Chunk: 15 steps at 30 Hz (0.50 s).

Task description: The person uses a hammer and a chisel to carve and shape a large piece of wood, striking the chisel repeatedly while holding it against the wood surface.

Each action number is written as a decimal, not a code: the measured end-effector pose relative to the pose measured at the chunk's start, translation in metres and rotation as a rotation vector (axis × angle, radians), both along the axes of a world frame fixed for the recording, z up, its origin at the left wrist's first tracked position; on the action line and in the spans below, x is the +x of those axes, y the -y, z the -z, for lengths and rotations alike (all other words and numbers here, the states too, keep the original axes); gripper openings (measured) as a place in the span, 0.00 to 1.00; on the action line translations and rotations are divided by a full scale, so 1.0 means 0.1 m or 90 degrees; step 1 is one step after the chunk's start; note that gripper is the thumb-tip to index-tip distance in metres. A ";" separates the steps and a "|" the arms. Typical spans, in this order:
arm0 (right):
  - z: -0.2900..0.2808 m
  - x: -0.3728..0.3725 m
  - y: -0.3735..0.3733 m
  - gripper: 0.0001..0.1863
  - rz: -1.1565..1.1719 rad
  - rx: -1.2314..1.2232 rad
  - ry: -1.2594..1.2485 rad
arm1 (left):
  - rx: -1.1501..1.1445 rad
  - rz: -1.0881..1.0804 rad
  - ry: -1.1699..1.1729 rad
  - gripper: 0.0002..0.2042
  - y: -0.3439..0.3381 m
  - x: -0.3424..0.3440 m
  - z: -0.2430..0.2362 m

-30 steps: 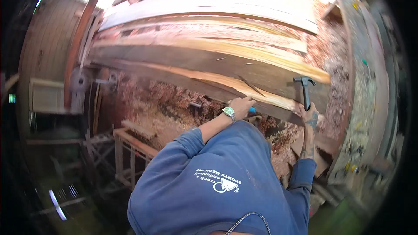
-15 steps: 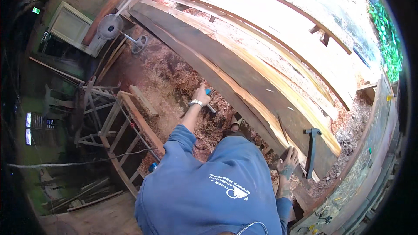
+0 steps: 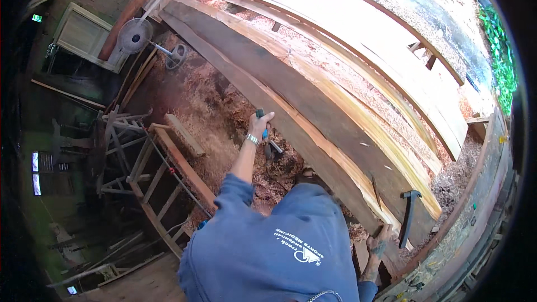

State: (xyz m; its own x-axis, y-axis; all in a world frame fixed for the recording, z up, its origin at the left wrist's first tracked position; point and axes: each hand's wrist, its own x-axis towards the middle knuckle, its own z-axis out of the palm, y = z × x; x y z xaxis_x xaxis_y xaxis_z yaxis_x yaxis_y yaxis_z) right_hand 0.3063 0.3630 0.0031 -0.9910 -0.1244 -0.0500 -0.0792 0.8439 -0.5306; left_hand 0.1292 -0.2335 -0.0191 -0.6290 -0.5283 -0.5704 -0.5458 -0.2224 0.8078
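Note:
My left hand [image 3: 258,126] is closed round a tool [image 3: 265,134] with a dark green end above the fist and a blue part below it. A short silver bar shows beside it; the tool's exact kind is unclear. It is held by the near edge of a long rough-edged wooden plank [image 3: 235,59]. At the plank's near right end, my right hand [image 3: 380,239] grips the edge, fingers bent and partly hidden. Close to that hand, a black hammer-shaped tool [image 3: 409,219] lies on the wood. A thin dark stick [image 3: 376,191] rests further up the plank.
More boards [image 3: 358,45] lie beyond the plank. Wood shavings [image 3: 218,112] cover the floor. A wooden trestle frame [image 3: 187,162] stands to the left, with a fan [image 3: 135,36] behind it. At the right, a worn bench edge [image 3: 464,229] curves past.
My right hand has shifted from lying flat on the plank to its end edge. My left fist has turned, showing the tool's dark green end. The view has tilted slightly.

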 end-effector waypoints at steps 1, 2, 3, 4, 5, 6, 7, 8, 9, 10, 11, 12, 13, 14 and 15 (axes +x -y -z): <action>0.01 -0.11 0.02 0.22 -0.002 0.009 -0.010 | -0.006 -0.024 -0.065 0.14 0.08 0.08 -0.08; 0.00 -0.12 0.07 0.20 0.014 0.022 -0.017 | -0.006 -0.030 -0.125 0.14 0.11 0.07 -0.15; 0.04 -0.13 0.10 0.17 -0.001 0.056 -0.069 | -0.024 -0.038 -0.175 0.14 0.07 0.02 -0.32; 0.04 -0.17 0.15 0.17 -0.001 0.059 -0.071 | -0.020 -0.039 -0.177 0.14 0.07 -0.02 -0.47; 0.04 -0.21 0.21 0.17 0.007 0.055 -0.060 | -0.022 -0.026 -0.184 0.15 0.08 -0.08 -0.58; 0.04 -0.24 0.25 0.17 0.016 0.050 -0.050 | -0.023 -0.013 -0.193 0.15 0.10 -0.14 -0.67; 0.07 -0.28 0.27 0.17 0.018 0.056 -0.055 | -0.017 -0.012 -0.198 0.15 0.10 -0.21 -0.76; 0.10 -0.33 0.25 0.16 0.027 0.065 -0.071 | -0.022 0.003 -0.213 0.15 0.11 -0.30 -0.83; 0.11 -0.37 0.20 0.15 0.037 0.075 -0.089 | -0.026 0.018 -0.229 0.16 0.13 -0.39 -0.85; 0.05 -0.45 0.18 0.15 0.035 0.080 -0.092 | -0.021 0.015 -0.233 0.16 0.17 -0.50 -0.81; -0.03 -0.58 0.18 0.13 0.033 0.111 -0.102 | -0.048 0.047 -0.211 0.15 0.21 -0.64 -0.74; -0.09 -0.69 0.17 0.12 0.033 0.142 -0.111 | -0.075 0.081 -0.188 0.15 0.25 -0.79 -0.68; -0.10 -0.81 0.11 0.12 0.044 0.141 -0.107 | -0.069 0.088 -0.191 0.15 0.26 -0.97 -0.70; -0.26 -1.07 0.23 0.14 0.014 0.129 -0.215 | -0.146 0.195 -0.140 0.15 0.28 -1.11 -0.77; -0.44 -1.31 0.35 0.16 -0.018 0.118 -0.319 | -0.219 0.302 -0.084 0.16 0.30 -1.19 -0.79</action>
